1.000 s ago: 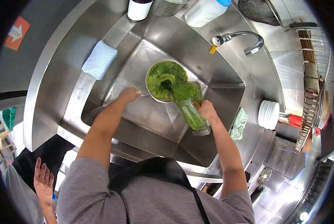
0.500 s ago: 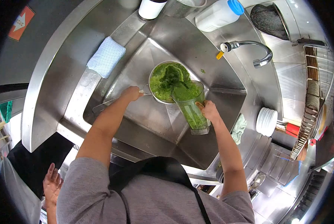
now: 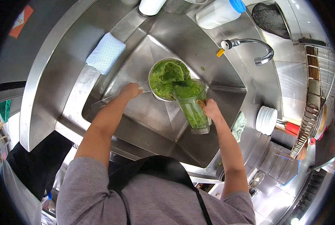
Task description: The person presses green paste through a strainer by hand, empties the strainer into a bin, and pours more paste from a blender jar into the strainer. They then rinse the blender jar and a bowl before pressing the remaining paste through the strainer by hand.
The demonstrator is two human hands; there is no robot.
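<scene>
My left hand (image 3: 130, 90) is closed around the long wire handle of a round strainer (image 3: 154, 66) over the sink. Thick green pulp (image 3: 161, 84) fills much of it, foamy in places. With fingers wrapped about its handle, my right hand (image 3: 211, 109) holds a clear blender jug (image 3: 199, 131) tilted, its mouth over the strainer's right edge. A green blended mixture (image 3: 193, 90) lies along the jug and runs out at the lip. What is beneath the strainer is mostly hidden.
The steel sink (image 3: 156, 140) surrounds the work. A folded dotted cloth (image 3: 106, 53) lies on the left ledge, and a tap (image 3: 263, 44) stands at right. Beyond are a blue-lidded container (image 3: 218, 15), stacked white plates (image 3: 266, 120) and a green cloth (image 3: 239, 126). A person in black (image 3: 40, 165) stands at left.
More of the mixture has slid toward the jug's mouth, and the pulp in the strainer has changed shape. Both my hands keep their holds. The other person's hand at lower left has left view.
</scene>
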